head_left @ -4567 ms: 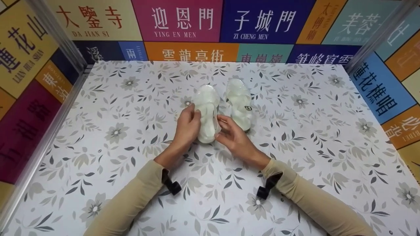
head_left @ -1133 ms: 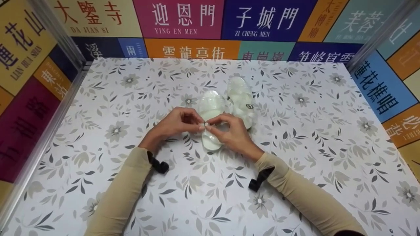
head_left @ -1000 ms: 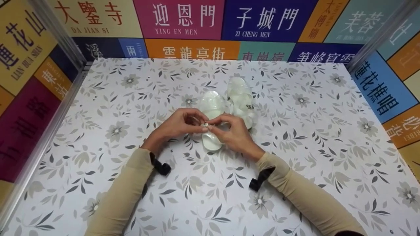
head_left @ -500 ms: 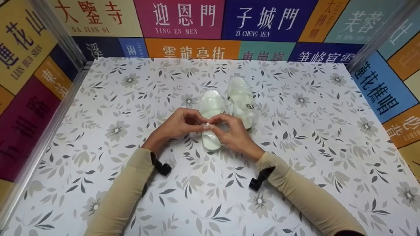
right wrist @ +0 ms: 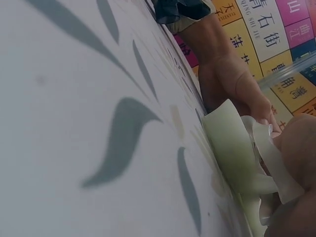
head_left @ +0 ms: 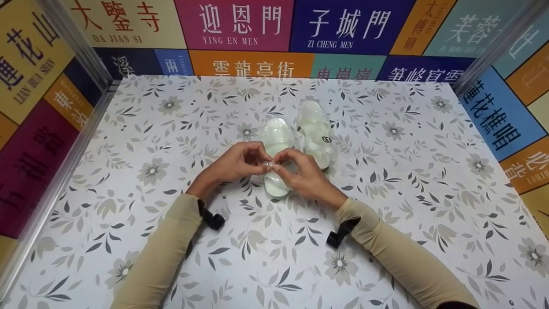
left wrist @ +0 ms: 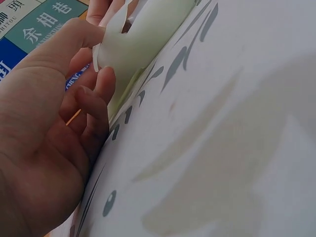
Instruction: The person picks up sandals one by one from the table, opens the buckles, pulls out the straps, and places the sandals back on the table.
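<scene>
A pair of pale green, glossy sandals rests on the table. The near sandal (head_left: 276, 133) points away from me, and its ankle strap (right wrist: 276, 158) stands up around the heel. My left hand (head_left: 233, 162) pinches the strap between thumb and index finger, at a small shiny buckle-like piece (head_left: 269, 164). My right hand (head_left: 303, 171) pinches it from the other side, fingertips right against the left ones. In the left wrist view, the left hand's other fingers curl loosely beside the heel. The fingertips partly hide the fastening. The other sandal (head_left: 313, 116) lies just to the right.
The table (head_left: 150, 223) has a white cover printed with grey leaves and flowers. Colourful panels with lettering (head_left: 240, 23) rise along its back and both sides. A small dark mark (head_left: 326, 139) shows on the farther sandal.
Both hands came from the near sandal's two sides to meet at the strap above it, and that sandal shifted slightly toward me. Over the last second only the fingertips move a little.
</scene>
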Tool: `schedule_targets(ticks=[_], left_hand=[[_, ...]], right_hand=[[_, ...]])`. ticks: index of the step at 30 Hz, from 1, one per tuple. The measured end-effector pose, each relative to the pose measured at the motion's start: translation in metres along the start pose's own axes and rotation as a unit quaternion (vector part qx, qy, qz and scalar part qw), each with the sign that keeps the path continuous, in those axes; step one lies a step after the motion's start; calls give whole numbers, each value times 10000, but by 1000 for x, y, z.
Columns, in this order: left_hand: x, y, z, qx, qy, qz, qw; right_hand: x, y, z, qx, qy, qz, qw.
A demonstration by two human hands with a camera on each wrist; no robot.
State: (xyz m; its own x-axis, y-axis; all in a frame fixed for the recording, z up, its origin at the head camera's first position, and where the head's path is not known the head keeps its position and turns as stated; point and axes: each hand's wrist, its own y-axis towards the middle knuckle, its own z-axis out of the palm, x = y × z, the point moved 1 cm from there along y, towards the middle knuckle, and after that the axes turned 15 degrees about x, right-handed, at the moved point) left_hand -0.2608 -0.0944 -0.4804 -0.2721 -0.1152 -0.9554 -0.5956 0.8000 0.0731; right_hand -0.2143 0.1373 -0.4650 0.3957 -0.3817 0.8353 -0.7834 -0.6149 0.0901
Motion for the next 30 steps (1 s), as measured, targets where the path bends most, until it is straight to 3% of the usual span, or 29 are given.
schedule_targets(ticks=[6,13,19,30], left_hand=[[1,1,-1,-36,43,90,9999],[4,-1,-2,-154,-102,-258,9995],[4,-1,-1,-304,-151,-473,9983],[3,0,0,-192,-158,-323,9992]], right_hand=[[0,0,-2,-37,89,-43,9999],[-3,0,-2,-115,395,61,9991],[-6,-1,0,-348,265,-14,9990],[-4,-1,2,-516,172,-59,9985]])
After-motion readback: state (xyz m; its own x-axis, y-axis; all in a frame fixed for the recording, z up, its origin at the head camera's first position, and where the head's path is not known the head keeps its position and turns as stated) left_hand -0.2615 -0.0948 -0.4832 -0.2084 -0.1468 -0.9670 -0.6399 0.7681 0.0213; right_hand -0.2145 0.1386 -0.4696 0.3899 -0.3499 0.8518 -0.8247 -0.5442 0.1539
